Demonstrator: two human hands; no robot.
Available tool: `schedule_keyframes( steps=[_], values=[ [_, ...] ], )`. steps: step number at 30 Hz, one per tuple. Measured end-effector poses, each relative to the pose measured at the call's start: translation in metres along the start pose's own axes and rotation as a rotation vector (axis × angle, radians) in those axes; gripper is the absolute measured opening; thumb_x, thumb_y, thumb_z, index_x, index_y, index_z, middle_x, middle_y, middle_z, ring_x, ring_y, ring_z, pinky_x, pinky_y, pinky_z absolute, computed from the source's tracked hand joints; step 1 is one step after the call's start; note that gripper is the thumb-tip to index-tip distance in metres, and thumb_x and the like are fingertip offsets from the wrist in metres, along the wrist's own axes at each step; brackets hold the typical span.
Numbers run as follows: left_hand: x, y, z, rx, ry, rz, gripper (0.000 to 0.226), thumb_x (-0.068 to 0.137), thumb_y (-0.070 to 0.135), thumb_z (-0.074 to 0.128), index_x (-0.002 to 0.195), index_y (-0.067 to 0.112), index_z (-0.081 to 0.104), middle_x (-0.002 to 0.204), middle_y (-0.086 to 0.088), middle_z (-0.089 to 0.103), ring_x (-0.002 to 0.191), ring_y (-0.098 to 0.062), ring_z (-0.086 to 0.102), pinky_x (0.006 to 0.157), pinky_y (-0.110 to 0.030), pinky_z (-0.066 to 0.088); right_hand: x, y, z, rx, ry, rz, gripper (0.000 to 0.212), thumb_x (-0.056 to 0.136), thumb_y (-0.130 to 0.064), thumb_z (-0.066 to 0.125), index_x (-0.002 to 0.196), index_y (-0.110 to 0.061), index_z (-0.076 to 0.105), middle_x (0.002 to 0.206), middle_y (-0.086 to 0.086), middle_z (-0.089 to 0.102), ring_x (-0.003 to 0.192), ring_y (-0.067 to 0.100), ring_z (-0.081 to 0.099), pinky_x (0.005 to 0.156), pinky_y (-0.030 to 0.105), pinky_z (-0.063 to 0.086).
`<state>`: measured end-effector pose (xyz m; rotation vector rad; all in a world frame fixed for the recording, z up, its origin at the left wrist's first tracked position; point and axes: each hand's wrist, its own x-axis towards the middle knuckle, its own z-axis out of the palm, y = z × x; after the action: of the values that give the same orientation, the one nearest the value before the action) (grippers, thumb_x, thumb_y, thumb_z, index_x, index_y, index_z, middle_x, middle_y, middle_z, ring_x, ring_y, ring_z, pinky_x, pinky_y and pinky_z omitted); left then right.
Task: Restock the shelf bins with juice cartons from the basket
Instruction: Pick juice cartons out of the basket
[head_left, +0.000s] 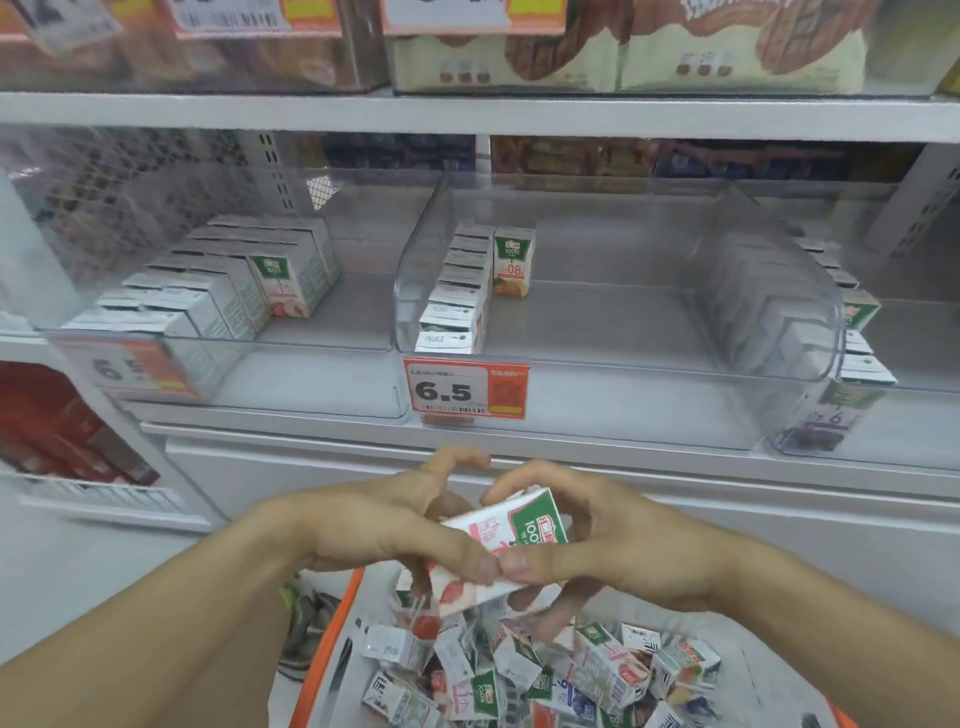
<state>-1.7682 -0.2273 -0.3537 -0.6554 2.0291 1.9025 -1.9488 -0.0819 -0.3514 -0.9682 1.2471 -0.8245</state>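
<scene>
Both hands hold one white juice carton (511, 530) with pink fruit print and a green label, tilted, just above the basket. My left hand (384, 519) grips its left side and my right hand (592, 535) its right side, thumbs meeting on the lower edge. Below them the orange-rimmed basket (332, 639) is full of several loose cartons (545, 680). On the shelf, the left clear bin (311, 343) holds rows of pink-print cartons (223, 291). The middle clear bin (623, 364) holds one row of cartons (457, 291) along its left wall and one upright orange-print carton (513, 262).
A right bin (883, 415) holds purple-print cartons (836, 410). An orange price tag reading 6.5 (465, 389) hangs on the middle bin's front. The shelf above carries boxed biscuits (623, 47). Red packs (57, 421) sit in a lower rack at left.
</scene>
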Motion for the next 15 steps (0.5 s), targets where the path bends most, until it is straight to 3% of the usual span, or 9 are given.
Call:
schedule_keyframes(
  steps=[2,5,7,9,10,12,15],
  values=[
    [-0.014,-0.003,-0.008,0.043,0.092,0.032,0.099,0.068,0.038,0.085,0.143,0.041,0.019,0.125,-0.005,0.065,0.111,-0.034,0.064,0.099,-0.057,0.047,0.008,0.002,0.011,0.108,0.036,-0.048,0.041,0.078,-0.009,0.083,0.113,-0.020,0.064,0.124,0.020,0.058,0.092,0.041,0.069,0.080,0.050,0.060],
    [-0.038,-0.005,-0.021,-0.083,0.279,0.146,0.098,0.058,0.059,0.086,0.139,0.036,0.036,0.116,-0.009,0.068,0.104,-0.029,0.067,0.086,-0.046,0.055,0.018,-0.001,0.027,0.274,0.076,-0.126,0.045,0.072,-0.003,0.084,0.110,-0.014,0.064,0.126,0.024,0.058,0.097,0.040,0.069,0.079,0.045,0.061],
    [-0.055,-0.008,-0.036,-0.140,0.598,0.310,0.073,0.067,0.050,0.083,0.130,0.027,0.052,0.106,-0.009,0.071,0.098,-0.024,0.068,0.078,-0.041,0.056,0.024,-0.011,0.039,0.305,0.114,-0.199,0.045,0.070,0.002,0.082,0.108,-0.013,0.063,0.126,0.026,0.059,0.101,0.043,0.068,0.076,0.042,0.061],
    [-0.071,-0.016,-0.057,0.025,1.056,0.434,0.036,0.084,0.026,0.076,0.117,0.025,0.062,0.098,-0.002,0.070,0.094,-0.013,0.066,0.083,-0.037,0.054,0.031,-0.027,0.051,0.301,0.160,-0.289,0.045,0.069,0.004,0.080,0.108,-0.014,0.064,0.122,0.026,0.062,0.100,0.043,0.068,0.074,0.040,0.060],
    [-0.077,-0.023,-0.069,0.139,1.248,0.462,0.030,0.087,0.018,0.073,0.114,0.026,0.063,0.100,0.003,0.067,0.095,-0.009,0.063,0.086,-0.034,0.052,0.037,-0.037,0.057,0.287,0.185,-0.340,0.047,0.069,0.004,0.081,0.108,-0.015,0.064,0.120,0.025,0.063,0.098,0.041,0.069,0.073,0.039,0.060],
    [-0.083,-0.041,-0.095,0.381,1.500,0.437,0.036,0.085,0.022,0.071,0.119,0.025,0.061,0.117,0.001,0.058,0.110,-0.016,0.055,0.099,-0.038,0.045,0.051,-0.064,0.071,0.195,0.262,-0.441,0.053,0.067,0.003,0.086,0.111,-0.016,0.065,0.114,0.018,0.067,0.091,0.035,0.072,0.070,0.037,0.060],
    [-0.080,-0.071,-0.127,0.640,1.586,0.291,0.061,0.074,0.043,0.059,0.130,0.018,0.057,0.135,-0.012,0.050,0.128,-0.033,0.041,0.108,-0.049,0.033,0.087,-0.110,0.088,-0.025,0.419,-0.518,0.053,0.069,0.003,0.084,0.113,-0.018,0.064,0.099,0.000,0.071,0.081,0.028,0.074,0.061,0.029,0.060]
  ],
)
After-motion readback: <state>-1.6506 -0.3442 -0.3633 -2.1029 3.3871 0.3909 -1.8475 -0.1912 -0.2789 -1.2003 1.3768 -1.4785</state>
